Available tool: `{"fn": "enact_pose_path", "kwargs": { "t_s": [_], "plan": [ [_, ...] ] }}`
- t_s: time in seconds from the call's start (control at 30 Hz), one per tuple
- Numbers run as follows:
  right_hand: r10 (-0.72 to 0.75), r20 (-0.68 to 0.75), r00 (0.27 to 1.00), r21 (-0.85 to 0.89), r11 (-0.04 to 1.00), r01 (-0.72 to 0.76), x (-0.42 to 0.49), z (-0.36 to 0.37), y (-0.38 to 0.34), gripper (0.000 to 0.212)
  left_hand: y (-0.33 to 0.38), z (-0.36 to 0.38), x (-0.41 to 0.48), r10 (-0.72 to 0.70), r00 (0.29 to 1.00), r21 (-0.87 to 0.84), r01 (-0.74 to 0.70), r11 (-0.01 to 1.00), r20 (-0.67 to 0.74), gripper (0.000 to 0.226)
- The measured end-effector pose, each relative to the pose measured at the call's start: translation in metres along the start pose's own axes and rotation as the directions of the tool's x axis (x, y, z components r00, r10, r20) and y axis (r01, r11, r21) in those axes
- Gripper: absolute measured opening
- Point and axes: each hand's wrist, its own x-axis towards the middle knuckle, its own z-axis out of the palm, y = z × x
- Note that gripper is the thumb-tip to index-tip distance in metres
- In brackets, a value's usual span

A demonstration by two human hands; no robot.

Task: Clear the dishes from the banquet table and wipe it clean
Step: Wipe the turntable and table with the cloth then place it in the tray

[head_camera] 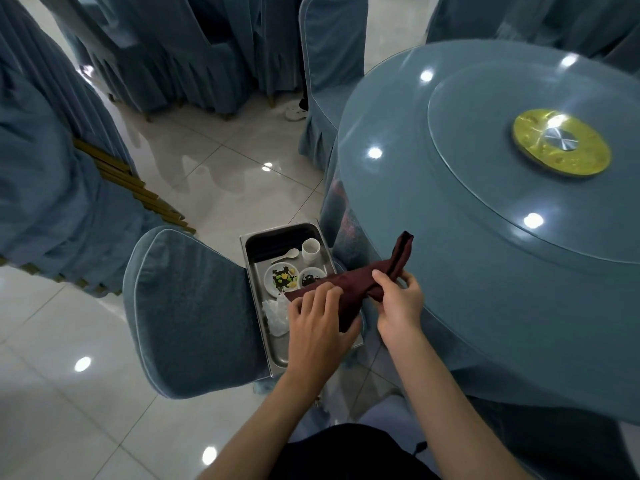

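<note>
Cloth (349,289) held by left hand (317,323) and right hand (398,299) above tray (277,355).

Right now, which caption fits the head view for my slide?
Left hand and right hand hold a dark red cloth over a steel tray beside the blue table.

The round blue-grey table (450,244) is shiny, and its gold metal ring (585,157) has a silver spot inside. The folded dark red cloth (349,282) is plain, with no pattern. The shiny metal tray (277,355) is silver. The small cup (310,249), the little spoon (287,255) and the round plate (267,282) are white. The plate has black, green and yellow bits. The soft chair cover (194,313) is blue-grey. The tiled floor (69,427) is pale white.
</note>
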Motion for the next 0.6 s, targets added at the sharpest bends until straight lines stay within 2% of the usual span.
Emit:
{"fn": "enact_pose_path", "kwargs": {
  "t_s": [0.07, 0.2, 0.3, 0.4, 0.5, 0.6],
  "plan": [
    [-0.005, -0.007, 1.0, -0.001, 1.0, 0.005, -0.001, 0.001, 0.001, 0.043, 0.002, 0.005, 0.002, -0.009, 0.999, 0.048, 0.007, 0.999, 0.05, 0.054],
    [0.004, -0.01, 1.0, 0.017, 1.0, -0.004, 0.0, 0.0, 0.002, 0.047, 0.002, 0.01, 0.006, -0.044, 0.997, 0.026, 0.042, 0.999, 0.066, 0.037],
    [0.001, -0.017, 1.0, 0.037, 0.999, 0.0, 0.002, -0.002, 0.001, 0.045, -0.001, 0.005, 0.009, -0.033, 0.999, -0.012, 0.033, 0.999, 0.033, 0.033],
    [0.0, -0.036, 0.999, 0.056, 0.998, 0.002, 0.003, -0.002, -0.001, 0.049, -0.001, 0.005, 0.01, 0.03, 0.999, 0.053, -0.03, 0.998, 0.015, 0.047],
    [-0.002, -0.04, 0.999, 0.074, 0.997, 0.005, 0.001, 0.0, 0.001, 0.048, -0.002, 0.014, 0.011, 0.033, 0.996, 0.093, -0.041, 0.995, 0.085, 0.069],
    [-0.001, -0.023, 1.0, 0.079, 0.997, 0.003, -0.002, 0.003, 0.004, 0.049, -0.005, 0.017, 0.016, 0.027, 0.997, 0.05, -0.03, 0.998, 0.069, 0.066]
  ]
}}
